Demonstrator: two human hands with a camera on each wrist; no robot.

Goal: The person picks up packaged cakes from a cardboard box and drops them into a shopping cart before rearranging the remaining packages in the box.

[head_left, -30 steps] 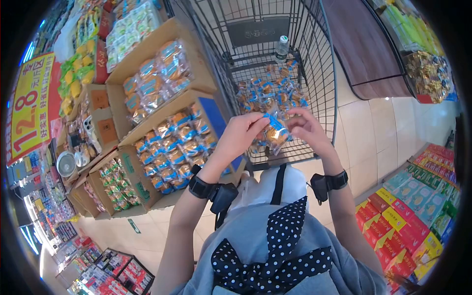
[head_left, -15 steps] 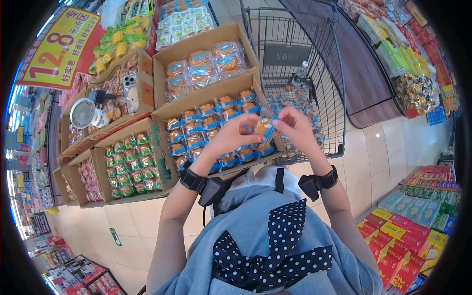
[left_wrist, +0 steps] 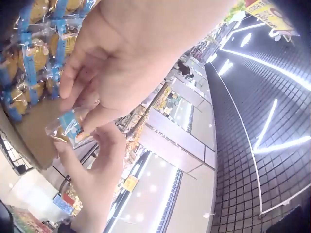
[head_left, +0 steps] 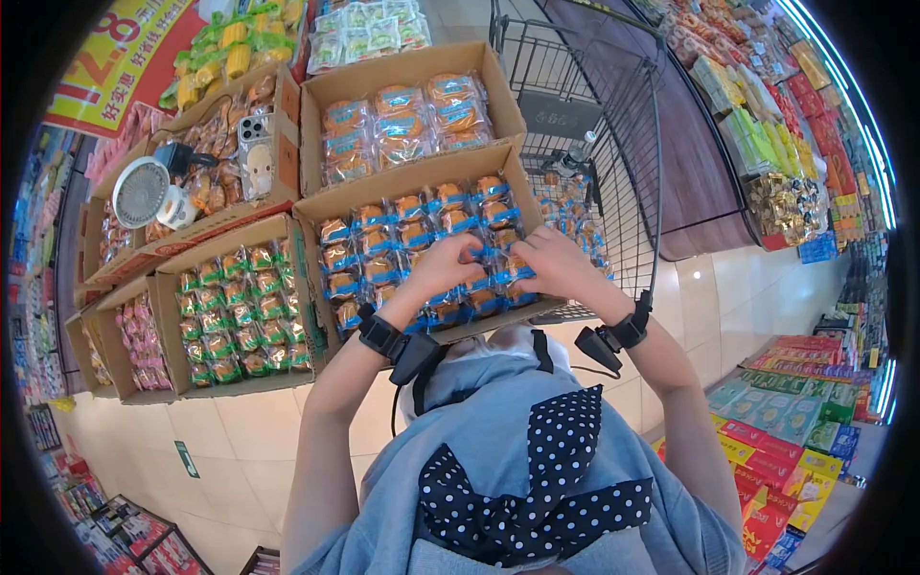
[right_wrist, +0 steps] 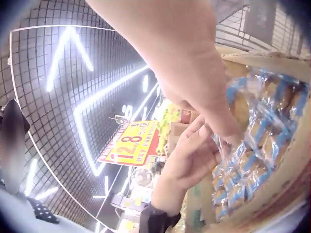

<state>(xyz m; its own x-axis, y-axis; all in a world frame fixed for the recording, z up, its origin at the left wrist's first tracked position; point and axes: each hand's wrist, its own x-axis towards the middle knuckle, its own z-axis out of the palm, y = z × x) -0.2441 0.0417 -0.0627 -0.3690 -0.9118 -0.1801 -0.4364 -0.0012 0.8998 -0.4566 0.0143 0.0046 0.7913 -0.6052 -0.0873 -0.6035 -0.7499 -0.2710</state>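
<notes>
In the head view, my left hand [head_left: 444, 268] and right hand [head_left: 558, 264] face each other over the right part of an open box of blue-banded wrapped pastries [head_left: 379, 241]. One wrapped pastry [left_wrist: 70, 127] lies between the two hands in the left wrist view. My left thumb and curled fingers pinch its wrapper from above, and my right fingers grip its lower side. From the right wrist view, my right hand [right_wrist: 194, 73] holds the packet [right_wrist: 240, 110] close above the rows, with my left hand [right_wrist: 187, 160] against its wrapper.
A wire shopping cart [head_left: 654, 172] with similar packets and a bottle stands right of the box. Behind is a box of larger pastries [head_left: 401, 125]; to the left are green-banded packets [head_left: 244, 311], a small fan [head_left: 142, 192] and a phone [head_left: 255, 144]. Stacked cartons [head_left: 767, 450] stand at the right.
Both hands have moved with the pastry from over the cart to over the box of blue-banded packets. The head view has turned left, so more of the boxes show.
</notes>
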